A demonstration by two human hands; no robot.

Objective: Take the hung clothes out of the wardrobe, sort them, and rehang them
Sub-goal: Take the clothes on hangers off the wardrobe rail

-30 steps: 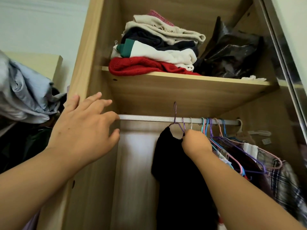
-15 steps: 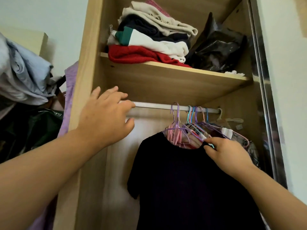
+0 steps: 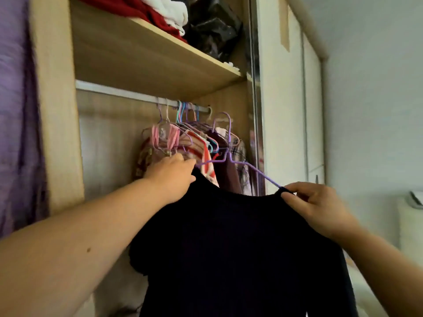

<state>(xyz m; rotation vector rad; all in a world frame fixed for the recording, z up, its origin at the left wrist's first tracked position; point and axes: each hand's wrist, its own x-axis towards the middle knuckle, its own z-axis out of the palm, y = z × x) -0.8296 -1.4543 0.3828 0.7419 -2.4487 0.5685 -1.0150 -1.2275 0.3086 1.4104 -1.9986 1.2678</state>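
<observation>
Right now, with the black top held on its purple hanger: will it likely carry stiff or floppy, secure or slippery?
Probably floppy: the black top drapes limply below the purple hanger. Likely light: the right hand holds it by a pinch. It may slide off: the wire arm shows bare beside that pinch.

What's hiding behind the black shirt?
More clothes on coloured hangers hang from the rail behind the black shirt. Their lower parts are covered by it.
</observation>
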